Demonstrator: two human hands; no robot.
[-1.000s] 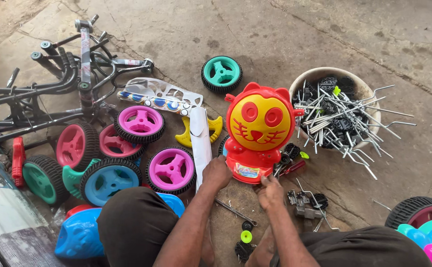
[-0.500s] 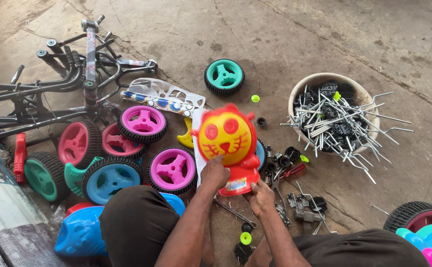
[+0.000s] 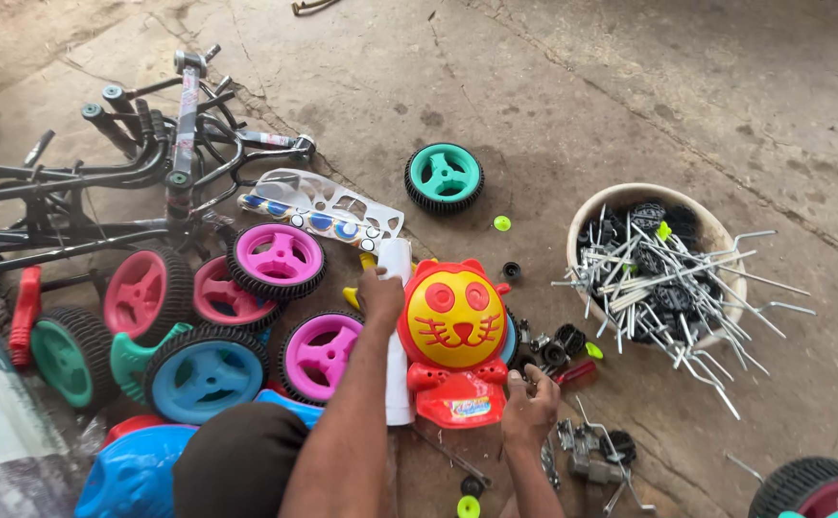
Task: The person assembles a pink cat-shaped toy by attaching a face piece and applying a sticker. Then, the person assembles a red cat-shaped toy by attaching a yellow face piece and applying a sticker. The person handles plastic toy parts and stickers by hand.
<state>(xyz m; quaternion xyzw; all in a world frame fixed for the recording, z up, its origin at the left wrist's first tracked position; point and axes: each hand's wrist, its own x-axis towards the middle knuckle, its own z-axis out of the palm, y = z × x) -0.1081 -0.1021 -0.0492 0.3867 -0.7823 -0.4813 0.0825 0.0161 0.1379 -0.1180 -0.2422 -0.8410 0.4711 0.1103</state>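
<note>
Red and yellow plastic cat-face toy front lies on the concrete floor before me; my left hand grips its top-left edge, my right hand clasps its lower right corner.

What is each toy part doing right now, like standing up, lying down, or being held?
Cat-face toy front: upright, held at both sides.
Left hand: gripping its upper left edge.
Right hand: at its red base.
White tube: lying behind it.
Teal wheel: flat, alone.
Pink wheels: piled, leaning.
Bowl: upright, full of metal rods.
Black frames: lying heaped.
</note>
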